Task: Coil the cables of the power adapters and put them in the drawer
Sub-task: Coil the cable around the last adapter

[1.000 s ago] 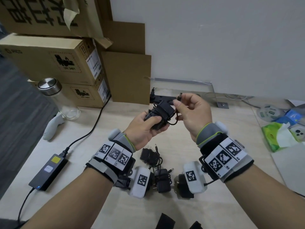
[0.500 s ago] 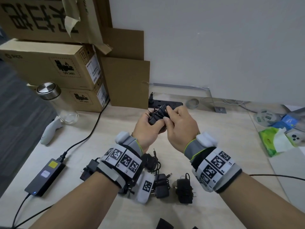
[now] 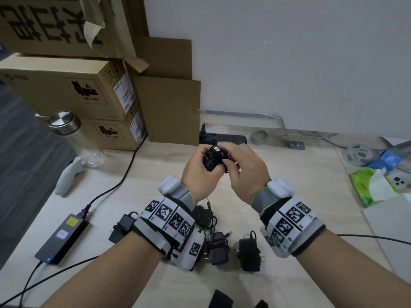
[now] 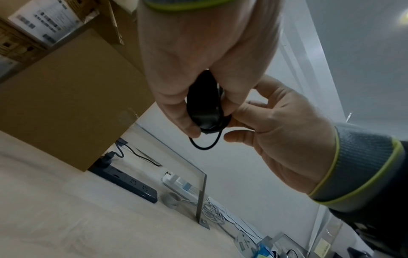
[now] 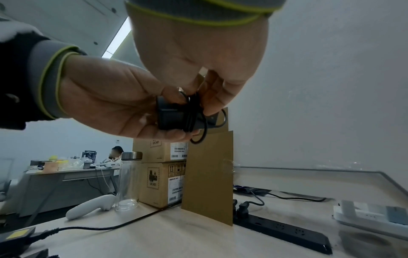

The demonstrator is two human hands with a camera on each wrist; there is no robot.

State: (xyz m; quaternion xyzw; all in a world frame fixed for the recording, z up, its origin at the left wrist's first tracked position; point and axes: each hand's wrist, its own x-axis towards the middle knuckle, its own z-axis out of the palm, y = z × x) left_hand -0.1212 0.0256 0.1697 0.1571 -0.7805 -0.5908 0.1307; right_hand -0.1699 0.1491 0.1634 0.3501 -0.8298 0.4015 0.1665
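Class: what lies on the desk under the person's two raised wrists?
Several black power adapters with bundled cables lie on the desk under the wrists, one beside the left wristband. The wristbands cover part of the pile, so the full count cannot be told.

I see a black power adapter (image 3: 212,162) wound in black cable (image 4: 204,144). My wristbands (image 3: 171,216) show black-and-white square codes; the cuffs (image 3: 261,197) are grey, edged lime green. The counter (image 3: 155,174) is pale wood grain. The boxes (image 3: 66,87) are brown cardboard with black print, and the tissue pack (image 3: 364,185) is green.
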